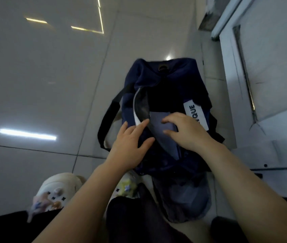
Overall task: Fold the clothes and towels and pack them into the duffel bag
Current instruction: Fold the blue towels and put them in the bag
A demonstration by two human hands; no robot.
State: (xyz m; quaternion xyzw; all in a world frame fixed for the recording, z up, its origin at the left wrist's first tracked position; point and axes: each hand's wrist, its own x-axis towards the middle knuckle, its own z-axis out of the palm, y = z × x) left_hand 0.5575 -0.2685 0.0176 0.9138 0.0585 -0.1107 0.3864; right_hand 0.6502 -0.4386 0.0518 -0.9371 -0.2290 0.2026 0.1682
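lengthwise, duffel bag (165, 81) points away; left hand (128, 146), right hand (186, 132) flat, apart.

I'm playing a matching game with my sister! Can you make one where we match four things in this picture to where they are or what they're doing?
Things:
1. left hand
2. right hand
3. white label
4. cream shoe

Places or states:
A. on the floor, near the bottom left
B. presses on the light blue cloth inside the duffel bag
C. on the bag's right side, with dark letters
D. rests on the bag's left edge by the opening

Pairs: 1-D, 2-B, 3-C, 4-A
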